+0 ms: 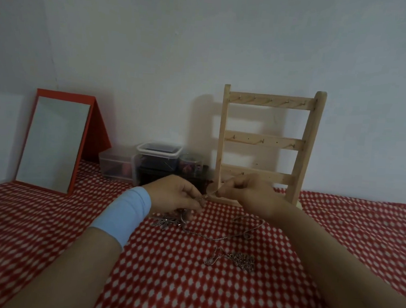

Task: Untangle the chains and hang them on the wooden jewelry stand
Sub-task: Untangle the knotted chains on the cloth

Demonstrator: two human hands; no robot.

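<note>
A thin silver chain (217,237) trails across the red-and-white cloth, and its upper end is pinched between my two hands. My left hand (176,196), with a pale blue band on the wrist, grips it at its fingertips. My right hand (245,190) pinches the same chain a little to the right. A silver leaf-shaped pendant (166,221) lies just under my left hand. A second chain (235,259) sits in a bunched heap nearer to me. The wooden jewelry stand (267,144) rises right behind my right hand, its three hook rails bare.
A red-framed mirror (52,142) leans at the back left. Clear plastic boxes (147,164) stand against the wall between the mirror and the stand. The patterned cloth (186,286) covers the whole surface.
</note>
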